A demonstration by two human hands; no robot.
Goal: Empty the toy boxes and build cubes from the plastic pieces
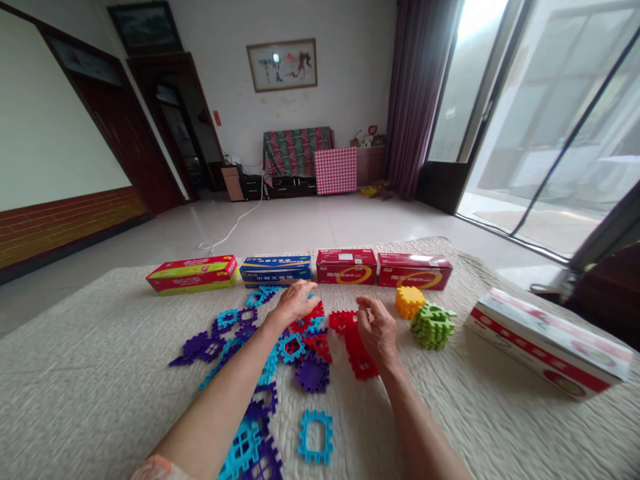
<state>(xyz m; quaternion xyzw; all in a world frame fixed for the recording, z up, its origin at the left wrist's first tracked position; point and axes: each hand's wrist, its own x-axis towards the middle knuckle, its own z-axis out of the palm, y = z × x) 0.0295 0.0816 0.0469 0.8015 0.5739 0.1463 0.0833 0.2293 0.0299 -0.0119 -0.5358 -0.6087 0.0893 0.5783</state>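
My left hand (298, 301) reaches over a mixed heap of notched plastic building tiles, its fingers bent together beside a red tile (316, 312). Whatever is under those fingertips is hidden. Beside the heap, my right hand (379, 331) hovers at a group of red tiles (363, 367), thumb and forefinger slightly apart, with nothing visible between them. In the heap are purple tiles (313, 373) and light blue tiles (292, 348), some with window-like openings. One light blue frame tile (316, 437) lies apart, nearer to me. To the right sit a yellow stack (410, 302) and a green stack (433, 326) of tiles.
Across the back stand a red-and-yellow box (193, 275), a blue box (275, 271) and two red boxes, one (346, 267) beside the other (415, 271). A white-and-red box (549, 343) lies at the right. Everything rests on a beige quilted cover (125, 373).
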